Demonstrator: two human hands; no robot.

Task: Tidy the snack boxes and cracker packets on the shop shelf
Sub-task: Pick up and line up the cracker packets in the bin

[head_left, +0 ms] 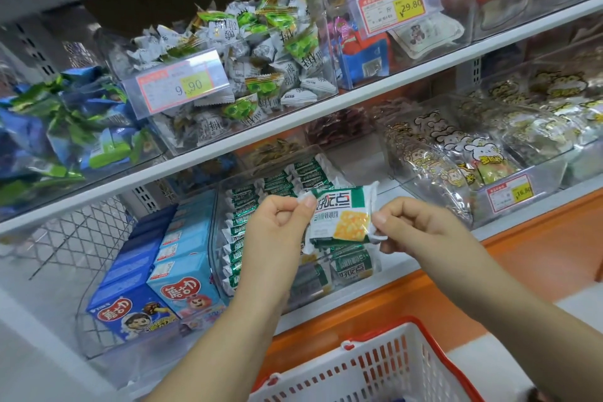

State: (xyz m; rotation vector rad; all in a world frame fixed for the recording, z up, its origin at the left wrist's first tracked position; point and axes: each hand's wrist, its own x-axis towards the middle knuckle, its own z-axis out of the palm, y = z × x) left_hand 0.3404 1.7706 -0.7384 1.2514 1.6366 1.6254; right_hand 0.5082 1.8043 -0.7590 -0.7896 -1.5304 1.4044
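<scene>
The left hand (277, 228) and right hand (411, 225) cover the middle of the clear bin (219, 206) on the lower shelf (408, 268), so only part of its rows of green cracker packets (243, 206) shows. Between the hands, just above that bin, a cracker packet (339, 219) faces the camera. The left fingers (303, 206) pinch its left crimped edge and the right ones pinch its lower right corner. Blue snack boxes (182, 251) stand left of the bin. Nearer, a white basket (385, 365) is cut off at the bottom edge. The upper shelf's sweets (261, 42) are blurred.
</scene>
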